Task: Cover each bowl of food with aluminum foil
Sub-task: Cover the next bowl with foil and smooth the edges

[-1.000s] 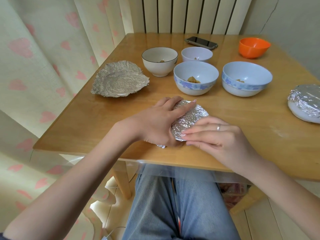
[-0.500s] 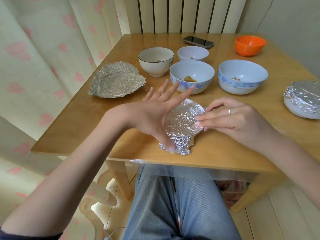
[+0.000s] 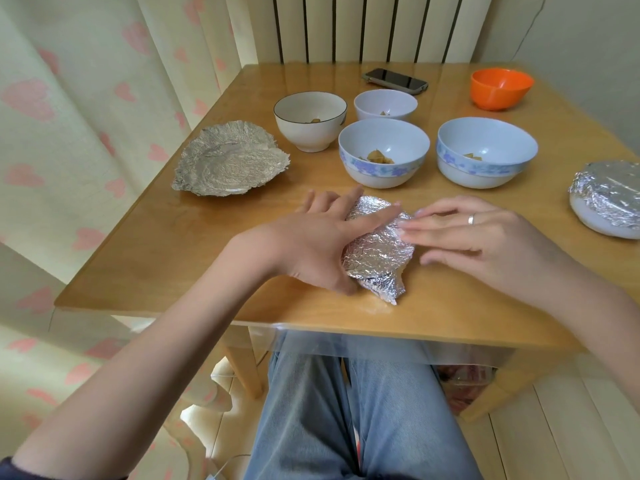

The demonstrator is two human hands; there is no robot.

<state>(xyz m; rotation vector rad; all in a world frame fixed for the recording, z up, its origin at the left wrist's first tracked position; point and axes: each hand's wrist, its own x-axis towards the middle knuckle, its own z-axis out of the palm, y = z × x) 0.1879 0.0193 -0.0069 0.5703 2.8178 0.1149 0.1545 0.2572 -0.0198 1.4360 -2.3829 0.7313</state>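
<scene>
A crumpled foil piece [image 3: 377, 258] lies near the front middle of the wooden table [image 3: 173, 244]. My left hand [image 3: 311, 244] holds its left side, fingers spread over the top and thumb at the lower edge. The flat fingers of my right hand [image 3: 478, 240] press on its upper right part. I cannot tell whether a bowl sits under it. Behind stand uncovered bowls with food: a dark-rimmed white bowl [image 3: 308, 136], a small white bowl [image 3: 385, 102] and two blue-flowered bowls [image 3: 382, 171] [image 3: 485, 171]. A foil-covered bowl [image 3: 609, 195] sits at the right edge.
A bowl-shaped sheet of used foil [image 3: 228, 161] lies at the table's left side. An orange bowl [image 3: 498, 95] and a phone [image 3: 394, 80] are at the back. A curtain hangs on the left, a radiator behind. My knees are under the front edge.
A second ago both hands pressed the foil down. Half a second ago my left hand tilted it up while the right pinched its edge. Now it lies lower under both hands.
</scene>
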